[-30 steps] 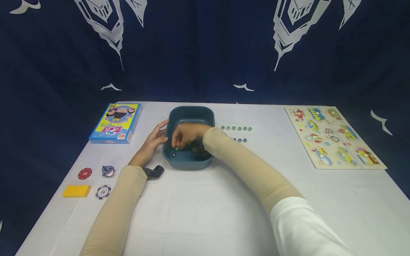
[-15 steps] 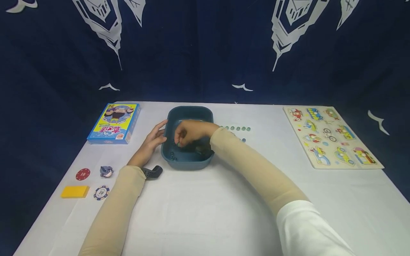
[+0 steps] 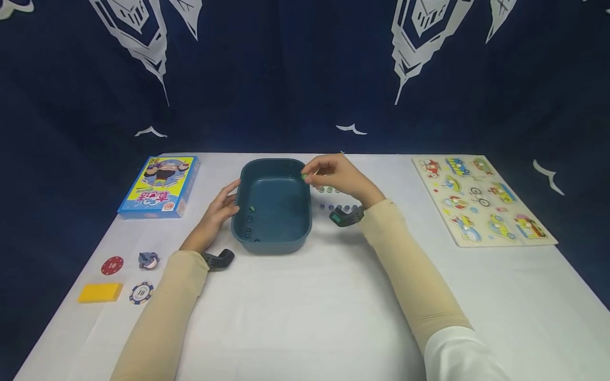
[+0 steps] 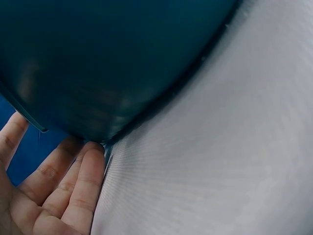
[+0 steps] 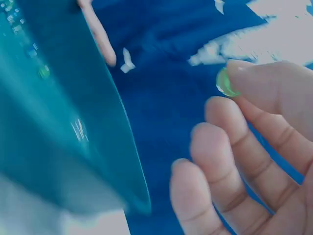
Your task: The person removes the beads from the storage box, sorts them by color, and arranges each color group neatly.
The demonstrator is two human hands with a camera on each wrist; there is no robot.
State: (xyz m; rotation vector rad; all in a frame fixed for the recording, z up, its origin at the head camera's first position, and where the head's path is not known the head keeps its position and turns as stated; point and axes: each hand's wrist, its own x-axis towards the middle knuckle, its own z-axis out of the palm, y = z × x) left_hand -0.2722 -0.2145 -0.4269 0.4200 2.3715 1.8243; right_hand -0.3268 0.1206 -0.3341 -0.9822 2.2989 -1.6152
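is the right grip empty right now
No, the right grip pinches a small green piece, as the right wrist view shows.

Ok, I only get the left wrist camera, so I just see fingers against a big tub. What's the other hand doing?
Observer: The right hand pinches a round green glassy piece.
Operator: Cool! Is anything inside the tub? I only see its outside.
Observer: Yes, a few small glassy pieces lie along its left side.
Operator: And what's on the table just past its right side?
Observer: A row of bluish pieces sits there.
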